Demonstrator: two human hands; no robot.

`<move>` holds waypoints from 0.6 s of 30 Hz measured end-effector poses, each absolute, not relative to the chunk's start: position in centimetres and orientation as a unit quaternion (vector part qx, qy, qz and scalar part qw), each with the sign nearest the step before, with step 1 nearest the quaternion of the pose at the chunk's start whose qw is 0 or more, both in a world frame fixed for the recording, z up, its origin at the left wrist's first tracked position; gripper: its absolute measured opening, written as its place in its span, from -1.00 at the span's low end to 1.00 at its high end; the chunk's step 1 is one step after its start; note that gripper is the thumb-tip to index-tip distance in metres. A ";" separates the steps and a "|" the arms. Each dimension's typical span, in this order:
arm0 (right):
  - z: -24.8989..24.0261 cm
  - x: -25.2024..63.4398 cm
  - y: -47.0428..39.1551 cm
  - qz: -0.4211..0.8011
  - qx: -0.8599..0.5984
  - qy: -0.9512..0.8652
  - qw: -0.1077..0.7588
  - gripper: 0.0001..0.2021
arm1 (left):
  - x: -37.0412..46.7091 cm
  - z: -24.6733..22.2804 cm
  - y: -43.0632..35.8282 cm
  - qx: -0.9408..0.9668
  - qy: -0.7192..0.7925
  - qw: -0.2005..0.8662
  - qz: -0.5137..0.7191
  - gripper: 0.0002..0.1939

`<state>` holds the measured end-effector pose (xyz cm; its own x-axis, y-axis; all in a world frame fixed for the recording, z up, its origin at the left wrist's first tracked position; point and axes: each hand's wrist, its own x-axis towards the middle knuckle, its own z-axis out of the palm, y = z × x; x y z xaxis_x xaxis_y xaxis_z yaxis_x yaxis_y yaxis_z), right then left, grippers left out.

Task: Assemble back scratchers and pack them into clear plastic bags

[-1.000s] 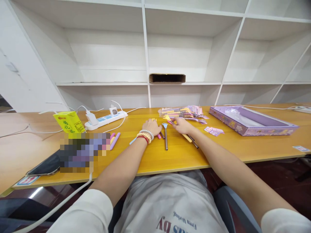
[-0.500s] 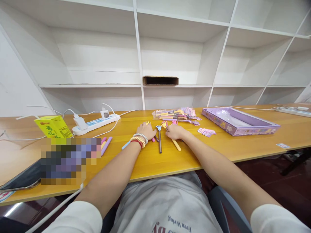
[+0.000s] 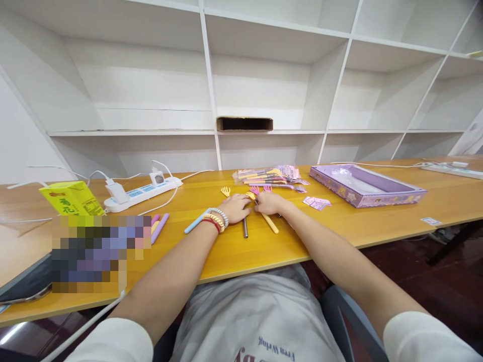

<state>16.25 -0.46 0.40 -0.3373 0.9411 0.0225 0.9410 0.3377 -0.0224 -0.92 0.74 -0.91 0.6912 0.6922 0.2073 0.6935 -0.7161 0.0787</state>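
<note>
Small hand-shaped sticks lie side by side on the wooden table. My left hand [image 3: 236, 208] rests palm down over the dark-handled stick [image 3: 245, 229], covering its head; its fingers reach toward my right hand. The yellow claw head [image 3: 225, 191] shows just beyond it, and a light blue handle [image 3: 196, 221] lies to its left. My right hand [image 3: 269, 203] is closed at the upper part of a stick with a yellow handle [image 3: 270, 223], whose yellow head shows between the hands. Pink claw heads [image 3: 267, 188] stick out past my right fingers.
Wrapped sticks [image 3: 269, 176] are piled behind my hands. A purple box tray [image 3: 362, 186] and small pink cards [image 3: 317, 202] lie right. Left are a power strip [image 3: 145, 194], a yellow carton [image 3: 71, 198], loose handles [image 3: 160, 229] and a tablet [image 3: 28, 281]. Shelves rise behind.
My left hand has moved right, onto the dark-handled stick, hiding its blue head and uncovering the yellow claw head. My right hand stays at the yellow-handled stick. The view has shifted slightly.
</note>
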 end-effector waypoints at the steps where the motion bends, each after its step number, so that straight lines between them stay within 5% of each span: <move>1: 0.4 16.2 -0.4 0.005 -0.575 -0.818 0.014 -0.70 | -1.0 -0.9 0.8 -0.919 -0.380 0.015 -0.103 -0.64; 6: 0.8 15.9 -1.2 0.003 -0.591 -0.806 0.033 -0.65 | -1.3 -0.7 0.9 -0.910 -0.402 0.048 -0.085 -0.63; 14: 7.3 23.1 -1.0 -0.075 -0.698 -0.672 0.237 -0.70 | -1.6 -1.1 1.2 -0.896 -0.432 0.020 -0.095 -0.59; 18: 10.6 31.7 -0.5 -0.104 -0.769 -0.601 0.191 -0.73 | -1.4 -0.8 0.9 -0.873 -0.475 0.011 -0.114 -0.54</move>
<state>31.71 -0.48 10.55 0.2553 0.8852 0.3889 0.9643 -0.2038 -0.1692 -1.41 0.90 -0.76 0.5233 0.8260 0.2093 0.8312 -0.5490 0.0884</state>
